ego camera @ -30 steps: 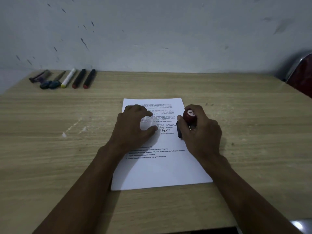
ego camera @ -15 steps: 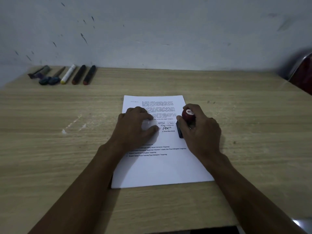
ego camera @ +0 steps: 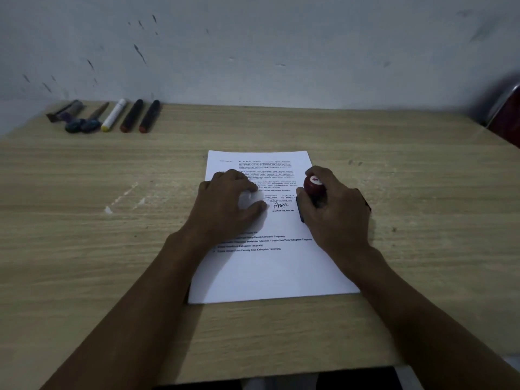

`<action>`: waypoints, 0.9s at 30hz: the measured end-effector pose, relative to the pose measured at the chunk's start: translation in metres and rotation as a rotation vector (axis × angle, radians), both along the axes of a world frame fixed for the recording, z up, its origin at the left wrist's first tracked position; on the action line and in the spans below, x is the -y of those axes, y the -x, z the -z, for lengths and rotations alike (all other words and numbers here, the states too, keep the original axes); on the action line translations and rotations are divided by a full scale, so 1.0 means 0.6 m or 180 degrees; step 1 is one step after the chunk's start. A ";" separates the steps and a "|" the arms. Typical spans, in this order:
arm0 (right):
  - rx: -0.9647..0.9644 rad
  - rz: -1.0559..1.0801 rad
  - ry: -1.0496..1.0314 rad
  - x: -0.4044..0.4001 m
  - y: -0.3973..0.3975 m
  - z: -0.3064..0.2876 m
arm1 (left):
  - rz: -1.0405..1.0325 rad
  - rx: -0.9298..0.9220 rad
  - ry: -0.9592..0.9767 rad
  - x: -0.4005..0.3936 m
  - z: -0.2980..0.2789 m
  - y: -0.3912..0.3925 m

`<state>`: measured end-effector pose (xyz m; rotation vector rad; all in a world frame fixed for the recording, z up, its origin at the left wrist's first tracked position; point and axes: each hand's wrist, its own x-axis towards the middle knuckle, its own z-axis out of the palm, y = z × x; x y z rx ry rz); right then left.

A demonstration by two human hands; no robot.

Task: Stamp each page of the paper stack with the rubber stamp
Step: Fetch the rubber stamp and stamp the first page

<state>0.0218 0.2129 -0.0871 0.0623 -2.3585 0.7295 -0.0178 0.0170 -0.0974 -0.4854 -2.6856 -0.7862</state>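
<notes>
Stamp [ego camera: 313, 186]: red knob with a small pale label on top; dark body below it, mostly hidden by fingers; stands upright at the right edge of the paper, beside the signature block; whether its base touches the page I cannot tell

Right hand [ego camera: 336, 209]: fingers and thumb curled round the stamp, gripping it just under the knob; heel of the hand lies over the right margin of the paper

Paper [ego camera: 270, 274]: white stack lying flat near the middle of the bench, long side running away from the person, slightly turned; top page carries printed paragraphs, a signature block with a scrawled signature at mid-right, and a short list lower down; how many sheets, cannot tell

Left hand [ego camera: 229, 205]: rests palm-down on the left half of the page, fingers loosely bent and holding nothing, thumb pointing toward the signature; it covers part of the text

Bench [ego camera: 84, 249]: pale wood grain; a few white scuffs left of the paper; small dark specks right of it

Markers [ego camera: 132, 115]: row at the far left corner, by the wall, well apart from the paper; one white with a yellow end, two black with red ends; left of them, darker pens and two round bluish things, too dim to tell

Wall [ego camera: 281, 52]: grey-white, flecked with dark marks

Chair [ego camera: 506, 108]: red with a metal frame, at the far right edge, blurred
</notes>
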 end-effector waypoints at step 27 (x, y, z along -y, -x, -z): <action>0.0057 0.0089 -0.0114 -0.001 -0.004 0.003 | -0.0044 0.0037 0.0001 -0.002 0.004 -0.005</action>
